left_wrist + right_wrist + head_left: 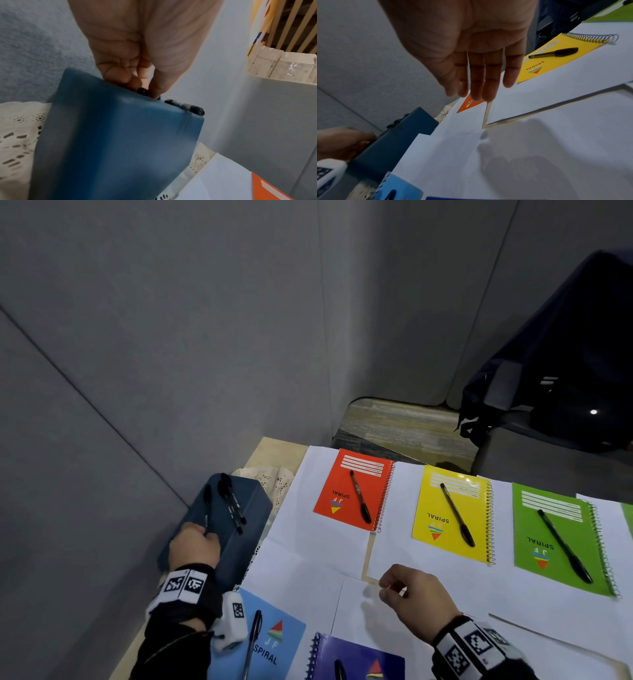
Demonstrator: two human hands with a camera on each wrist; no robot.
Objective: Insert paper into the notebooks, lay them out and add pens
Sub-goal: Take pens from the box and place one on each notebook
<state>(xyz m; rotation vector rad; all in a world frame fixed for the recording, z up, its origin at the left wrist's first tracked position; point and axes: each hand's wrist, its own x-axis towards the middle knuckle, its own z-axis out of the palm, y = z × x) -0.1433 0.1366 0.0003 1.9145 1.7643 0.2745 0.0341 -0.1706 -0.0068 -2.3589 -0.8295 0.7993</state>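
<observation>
Black pen [206, 510] is lying on the dark blue box [219, 546] at the table's left edge, its near end being pinched by the left hand [193, 546]; right hand [416, 594] is hovering empty, fingers relaxed, over white paper sheets [308, 553].

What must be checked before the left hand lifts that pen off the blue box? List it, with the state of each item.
1. Left hand pinching a pen at its near end: ok.
2. Other pens on the blue box lie apart from the pinched one: ok.
3. Right hand empty, hovering over the white paper: ok.
4. Red notebook, yellow notebook, green notebook each carry a pen: ok.
5. A notebook without a pen in view: cannot tell.
</observation>
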